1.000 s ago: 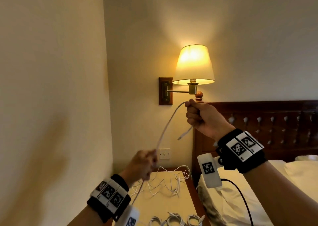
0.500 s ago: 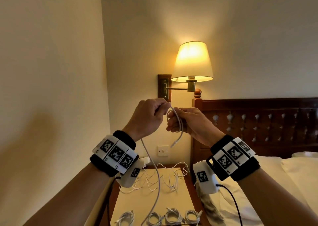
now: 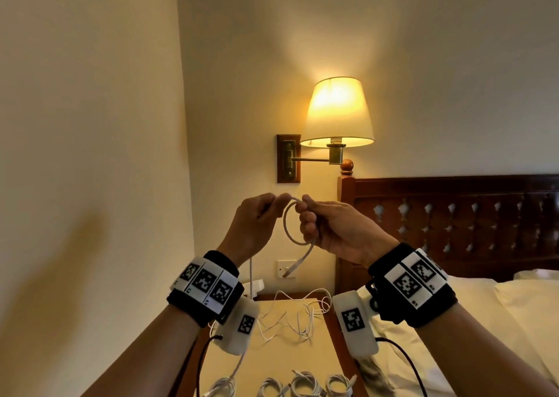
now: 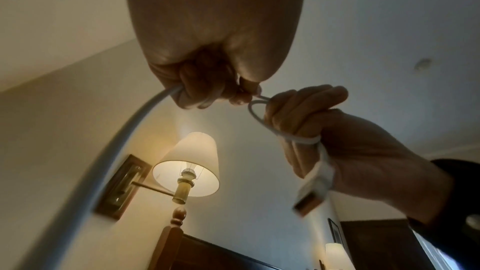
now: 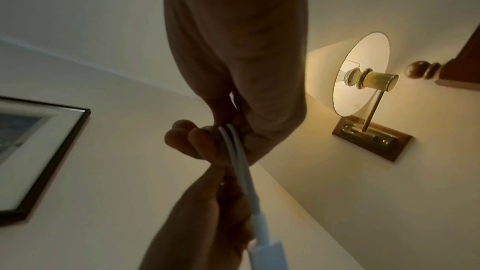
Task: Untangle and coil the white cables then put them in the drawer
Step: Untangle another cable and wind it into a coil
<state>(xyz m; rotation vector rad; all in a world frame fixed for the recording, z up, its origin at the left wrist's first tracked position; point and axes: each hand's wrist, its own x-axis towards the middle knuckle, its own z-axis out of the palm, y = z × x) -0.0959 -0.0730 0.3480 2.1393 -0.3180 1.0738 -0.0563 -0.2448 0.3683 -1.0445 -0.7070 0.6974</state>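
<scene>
Right hand (image 3: 335, 230) grip pinches first loop of white USB cable (image 3: 290, 230); left hand (image 3: 254, 224) grip pinches the running length. Both held below the wall lamp (image 3: 337, 112). Cable light, limp, springy: likely best pinched at loop crossing.

Right hand (image 5: 233, 52) overhead, fingers closed round two strands of white cable (image 5: 237, 151); left hand (image 5: 205, 208) below, pinching the same strands. Plug (image 5: 267, 254) at bottom edge. Lit wall lamp (image 5: 361, 75) at right, framed picture (image 5: 33, 151) at left.
</scene>
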